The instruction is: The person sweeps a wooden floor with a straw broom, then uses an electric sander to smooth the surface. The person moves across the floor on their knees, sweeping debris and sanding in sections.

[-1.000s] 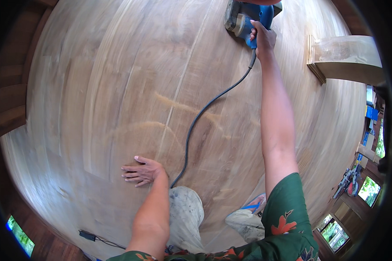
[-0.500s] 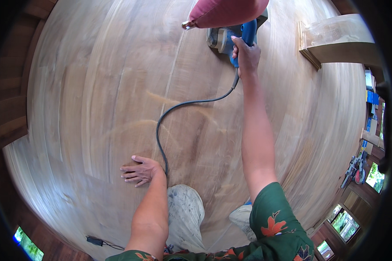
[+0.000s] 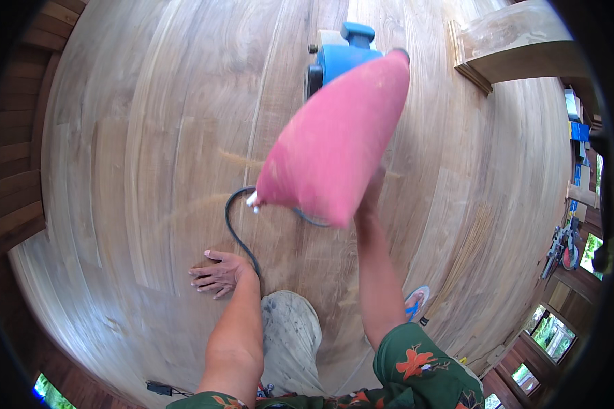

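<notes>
A blue belt sander [image 3: 341, 61] rests on the wide wooden floor [image 3: 164, 157], in front of me. Its swollen pink dust bag [image 3: 334, 143] leans toward me and covers the rear handle. My right hand [image 3: 373, 187] reaches in behind the bag; its fingers are hidden, but the arm lines up with the sander's handle. To the left, my left hand [image 3: 218, 274] lies flat on the boards with fingers spread, holding nothing. The dark power cord [image 3: 230, 221] curves out from under the bag and runs past my left wrist.
Pale streaks of sanding dust [image 3: 239, 161] lie on the boards. A wooden block-like structure [image 3: 518, 51] stands at the far right. Beside my right foot in a sandal [image 3: 416, 303] a thin strip lies along the floor. Tools [image 3: 563, 249] sit by the right wall; a dark box with wires [image 3: 158, 388] is at lower left.
The sander has come back toward me with my right arm, which is now more bent. The dust bag has swung over the right hand. My left hand stays in place.
</notes>
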